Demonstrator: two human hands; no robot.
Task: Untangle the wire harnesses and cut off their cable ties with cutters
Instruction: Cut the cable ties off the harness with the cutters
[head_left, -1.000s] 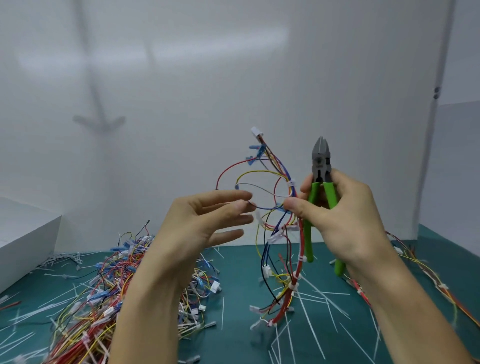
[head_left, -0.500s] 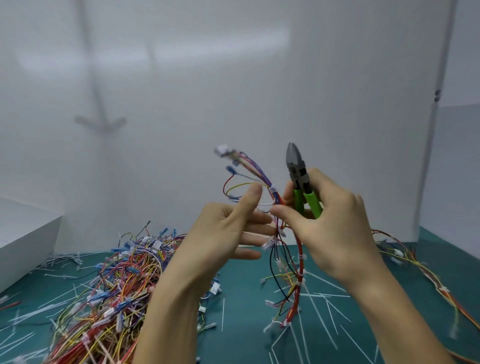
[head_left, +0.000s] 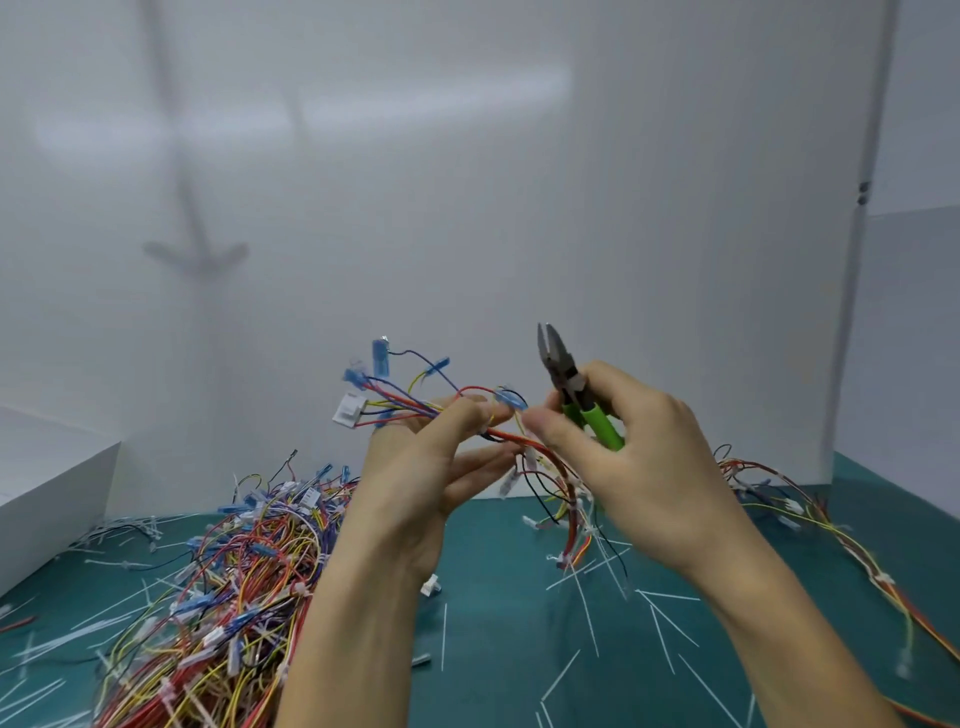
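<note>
A wire harness (head_left: 410, 402) of red, blue and yellow wires with a white connector and blue terminals is held up above the table. My left hand (head_left: 431, 467) pinches its bundle between thumb and fingers. My right hand (head_left: 618, 457) grips green-handled cutters (head_left: 571, 387), jaws pointing up and slightly parted, and its thumb and forefinger also pinch the harness just right of my left hand. The harness's lower part (head_left: 571, 519), with white cable ties, hangs down towards the table.
A big tangled pile of harnesses (head_left: 218, 587) lies on the green mat (head_left: 493, 649) at left. Another harness (head_left: 810, 514) trails off at right. Cut white tie strips (head_left: 660, 629) litter the mat. A white box (head_left: 47, 483) stands at far left, white walls behind.
Both hands came together at the harness. The harness's top end swung left and now lies sideways. The cutters tilted left and moved towards the centre.
</note>
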